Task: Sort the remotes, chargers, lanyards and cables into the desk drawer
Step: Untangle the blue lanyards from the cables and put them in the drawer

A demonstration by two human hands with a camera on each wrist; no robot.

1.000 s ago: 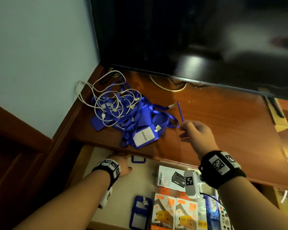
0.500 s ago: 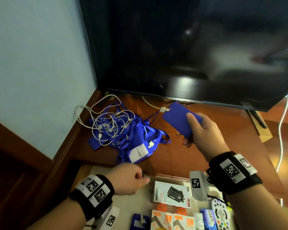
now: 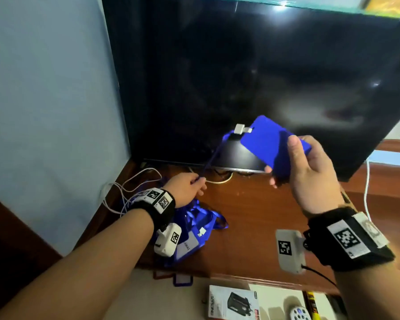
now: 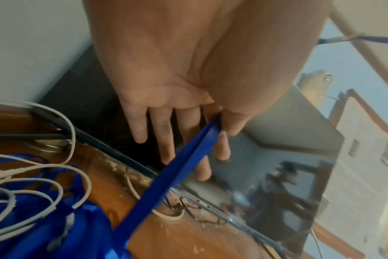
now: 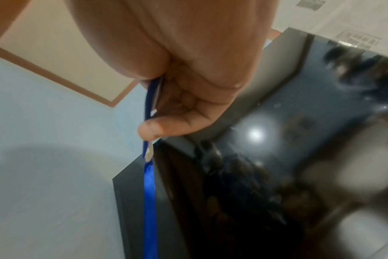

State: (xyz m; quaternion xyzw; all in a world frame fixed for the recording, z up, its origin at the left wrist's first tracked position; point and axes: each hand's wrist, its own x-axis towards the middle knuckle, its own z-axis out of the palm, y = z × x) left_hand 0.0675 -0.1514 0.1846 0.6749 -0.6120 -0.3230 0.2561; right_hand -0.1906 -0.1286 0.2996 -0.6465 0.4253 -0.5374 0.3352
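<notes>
Right hand (image 3: 310, 174) raised, gripping; left hand (image 3: 185, 189) apparently pinching.

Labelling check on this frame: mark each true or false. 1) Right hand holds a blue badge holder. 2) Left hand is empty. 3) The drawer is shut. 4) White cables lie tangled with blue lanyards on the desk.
1) True: the right hand grips the badge holder.
2) False: the left hand pinches the blue strap.
3) False: the drawer is open.
4) True: white cables tangle with lanyards on the desk.
</notes>
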